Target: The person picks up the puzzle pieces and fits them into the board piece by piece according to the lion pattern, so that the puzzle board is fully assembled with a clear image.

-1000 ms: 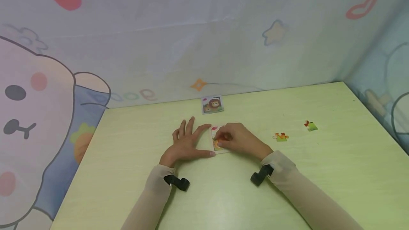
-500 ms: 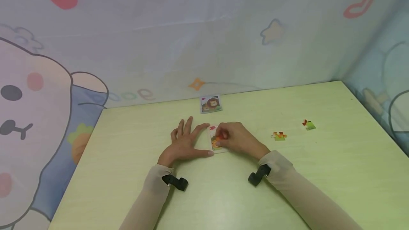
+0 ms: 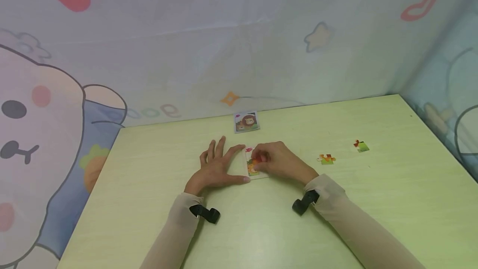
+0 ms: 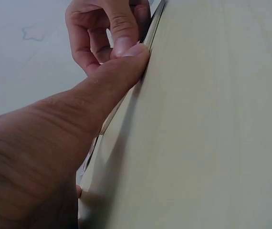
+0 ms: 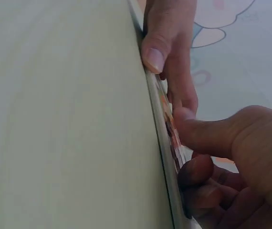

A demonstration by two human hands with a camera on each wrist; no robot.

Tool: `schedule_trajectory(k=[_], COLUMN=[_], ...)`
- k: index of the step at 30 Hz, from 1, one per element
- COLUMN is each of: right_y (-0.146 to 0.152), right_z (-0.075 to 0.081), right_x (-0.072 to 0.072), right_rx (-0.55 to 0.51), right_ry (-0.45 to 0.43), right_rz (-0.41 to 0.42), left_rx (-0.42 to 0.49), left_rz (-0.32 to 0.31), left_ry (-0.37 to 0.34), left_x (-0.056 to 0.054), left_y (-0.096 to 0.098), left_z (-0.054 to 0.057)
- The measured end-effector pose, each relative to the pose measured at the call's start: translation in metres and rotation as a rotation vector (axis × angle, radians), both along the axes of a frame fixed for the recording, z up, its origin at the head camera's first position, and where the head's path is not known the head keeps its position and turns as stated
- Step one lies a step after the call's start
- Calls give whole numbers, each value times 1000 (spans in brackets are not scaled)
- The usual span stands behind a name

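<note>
A small puzzle board [image 3: 249, 173] with a pale frame lies on the table, part of its picture showing an orange animal. Spread wide, my left hand [image 3: 213, 172] touches the board's left side with thumb and index fingertips, also seen as a thumb [image 4: 135, 52] at the rim in the left wrist view. Over the board, my right hand [image 3: 280, 161] has curled fingers and pinches a reddish puzzle piece [image 3: 258, 159], mostly hidden by the fingers. In the right wrist view, its thumb [image 5: 198, 129] is close above the coloured pieces [image 5: 169, 119] in the frame.
A lion picture card [image 3: 247, 122] lies behind the board. Two loose puzzle pieces are to the right: an orange and green one [image 3: 327, 159] and a green and red one [image 3: 361, 146]. A printed cloth backdrop [image 3: 179, 53] stands behind the table [image 3: 149, 202].
My right fingers shift slightly over the board, and more of its orange picture and the reddish piece shows. The left hand stays put. The whole head view has moved a little.
</note>
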State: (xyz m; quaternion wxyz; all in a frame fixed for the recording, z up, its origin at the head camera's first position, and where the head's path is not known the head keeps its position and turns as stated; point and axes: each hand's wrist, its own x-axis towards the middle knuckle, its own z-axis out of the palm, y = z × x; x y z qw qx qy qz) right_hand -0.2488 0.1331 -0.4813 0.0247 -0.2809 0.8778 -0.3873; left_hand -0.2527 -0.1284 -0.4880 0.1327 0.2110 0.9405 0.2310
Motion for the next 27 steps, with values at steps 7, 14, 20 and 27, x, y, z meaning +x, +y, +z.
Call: schedule_trajectory(k=[7,14,20,27], right_y=[2,-1,-3,-3], right_z=[2,1,1,4], right_x=[0,0,1,3], right_rx=[18,23,48,70], right_ry=[-15,-1,1,8], right_rz=[15,-1,12,25], left_rx=[-30,-17,5,5], left_rz=[12,4,-2,2], left_ry=[-1,-11,10,16], left_x=[-3,-1,-1,-2], left_y=[0,2,-1,0], left_z=[-6,2,-3,-4])
